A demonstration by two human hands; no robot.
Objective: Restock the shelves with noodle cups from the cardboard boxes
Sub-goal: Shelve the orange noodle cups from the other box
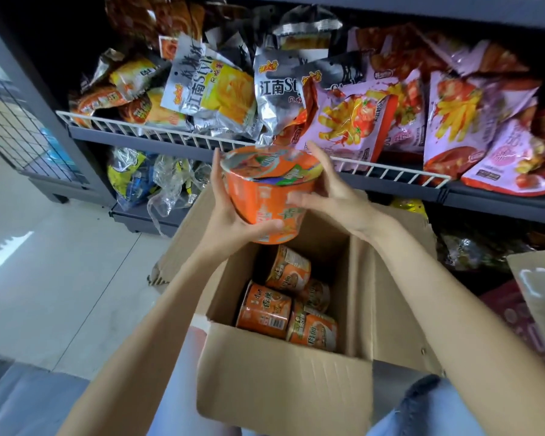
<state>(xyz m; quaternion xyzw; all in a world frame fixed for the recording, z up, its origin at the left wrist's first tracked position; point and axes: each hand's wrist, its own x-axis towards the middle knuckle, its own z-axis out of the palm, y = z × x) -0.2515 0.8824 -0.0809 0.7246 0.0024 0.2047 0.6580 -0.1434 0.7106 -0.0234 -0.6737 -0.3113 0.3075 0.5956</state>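
I have one orange noodle cup (269,191) clamped between both hands, lifted just above the open cardboard box (283,382). My left hand (230,212) wraps its side and underside at 9 o'clock, fingers spread up the wall and thumb curled under the base. My right hand (324,190) grips from 3 o'clock, fingers curled over the foil-lidded rim and down the side. The cup is a tapered bowl, glossy in shrink-wrap, tilted a little toward me.

Down in the box, at 6 o'clock from the held cup, four more cups (288,305) lie on their sides, packed against each other along the left half — the right half of the box is bare corrugated card. The flaps stand open and out.

At 12 o'clock a white wire rail (158,133) edges the shelf, behind it a heap of crinkled foil snack bags (343,124) — some spill over the rail. The lower shelf (145,218) at 10 o'clock holds clear plastic packs.
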